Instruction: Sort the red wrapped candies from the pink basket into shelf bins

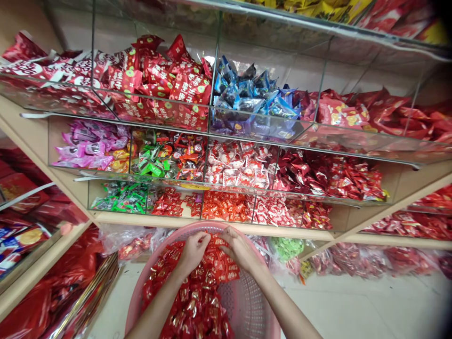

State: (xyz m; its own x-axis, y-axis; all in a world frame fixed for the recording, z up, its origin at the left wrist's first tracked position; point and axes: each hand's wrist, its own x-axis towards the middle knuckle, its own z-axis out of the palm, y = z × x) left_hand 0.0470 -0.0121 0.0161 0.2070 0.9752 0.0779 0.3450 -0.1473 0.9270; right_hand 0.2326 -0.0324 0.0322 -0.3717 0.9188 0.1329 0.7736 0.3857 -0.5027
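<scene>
Gathering small red foil-wrapped candies (197, 292) heaped in a round pink plastic basket (247, 306), my left hand (192, 252) and right hand (242, 249) pinch wrappers near its far rim, just below the clear-fronted candy shelves (226, 188); pale floor (353, 306) lies open rightward.

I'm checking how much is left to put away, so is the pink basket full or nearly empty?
Partly full. Red sweets cover the left side of the pink basket, while bare mesh shows on the right. Both hands, left and right, rest in the pile.
</scene>
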